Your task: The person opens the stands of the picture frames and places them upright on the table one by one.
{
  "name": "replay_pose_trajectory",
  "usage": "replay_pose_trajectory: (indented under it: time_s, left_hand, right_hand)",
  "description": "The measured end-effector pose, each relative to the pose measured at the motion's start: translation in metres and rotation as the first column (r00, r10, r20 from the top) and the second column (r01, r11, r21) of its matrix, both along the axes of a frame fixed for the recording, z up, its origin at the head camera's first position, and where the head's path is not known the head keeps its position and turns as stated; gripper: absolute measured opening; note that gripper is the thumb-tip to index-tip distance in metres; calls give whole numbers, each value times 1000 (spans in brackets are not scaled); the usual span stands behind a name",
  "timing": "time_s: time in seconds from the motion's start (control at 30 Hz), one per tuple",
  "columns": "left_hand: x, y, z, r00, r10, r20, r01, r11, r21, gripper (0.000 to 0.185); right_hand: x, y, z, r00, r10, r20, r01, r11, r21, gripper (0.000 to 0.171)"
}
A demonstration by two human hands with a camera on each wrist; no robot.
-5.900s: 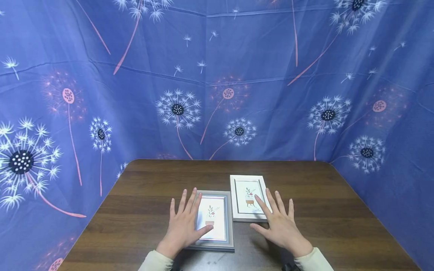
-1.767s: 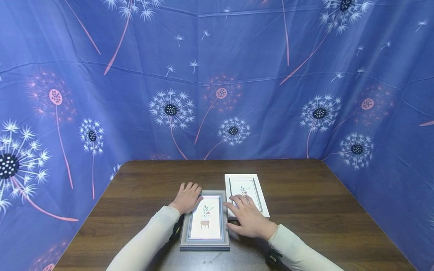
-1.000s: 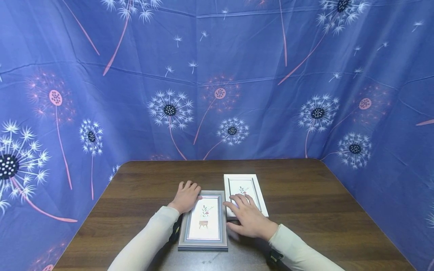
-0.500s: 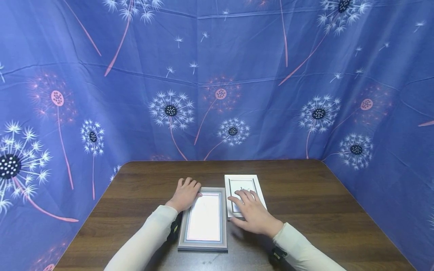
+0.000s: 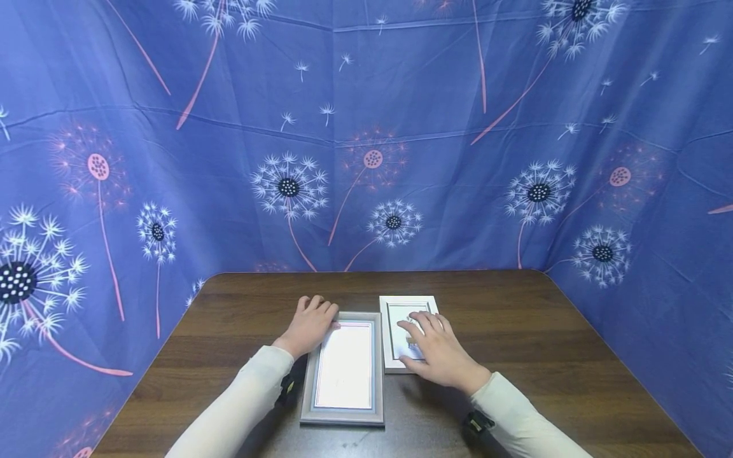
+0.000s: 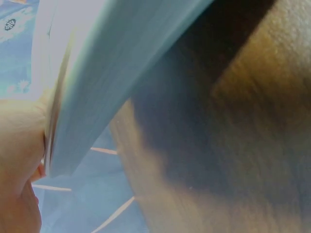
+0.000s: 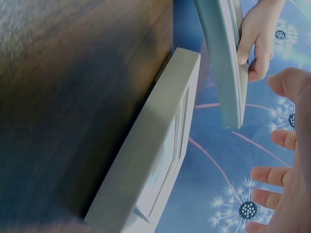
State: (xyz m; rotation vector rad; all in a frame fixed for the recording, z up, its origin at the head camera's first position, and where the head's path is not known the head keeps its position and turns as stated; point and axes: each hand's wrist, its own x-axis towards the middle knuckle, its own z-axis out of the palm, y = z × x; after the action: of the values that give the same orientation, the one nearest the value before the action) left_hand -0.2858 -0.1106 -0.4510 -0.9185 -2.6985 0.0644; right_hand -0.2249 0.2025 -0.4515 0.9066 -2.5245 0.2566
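grey frame (image 5: 343, 369): we've tipped its far end up off the table (image 5: 515, 331), glass glaring white now (picture washed out)
left hand (image 5: 310, 326): fingers curled round its top-left corner
right hand (image 5: 436, 346): slid further onto the white frame (image 5: 395, 331), fingers loosely spread, hovering above it

You have a dark brown wooden table (image 5: 515, 343) with rounded far corners. On it lie two picture frames side by side: a grey frame (image 5: 343, 416) nearer to you and a white frame (image 5: 391, 304) just beside it.

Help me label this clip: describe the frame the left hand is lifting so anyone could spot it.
On the dark wooden table, two picture frames lie side by side. It is the grey frame nearer the person, gripped by the left hand; its neighbour, the white frame, lies flat under the right hand.
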Motion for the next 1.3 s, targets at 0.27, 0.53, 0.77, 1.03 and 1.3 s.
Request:
replay_pose_trajectory:
  time_s: [0.27,0.53,0.77,1.03,1.3]
  left_hand:
    - [1,-5,8,996,-23,-81,23,1000,0,26]
    - [5,-7,18,991,-34,-126,38,999,28,29]
    - [6,-9,23,987,-24,-162,25,1000,7,33]
    - [9,-11,30,974,-56,-218,62,998,21,35]
    - [10,-12,35,953,-84,-292,95,995,24,32]
  right_hand:
    - [-2,7,3,999,-13,-30,13,1000,-23,59]
    - [-3,13,9,997,-54,-47,53,999,-8,57]
    - [-4,18,11,996,-73,-56,72,997,-24,58]
    - [-6,22,11,993,-74,-90,69,996,-65,59]
    - [-5,28,14,994,-81,-67,76,995,-70,59]
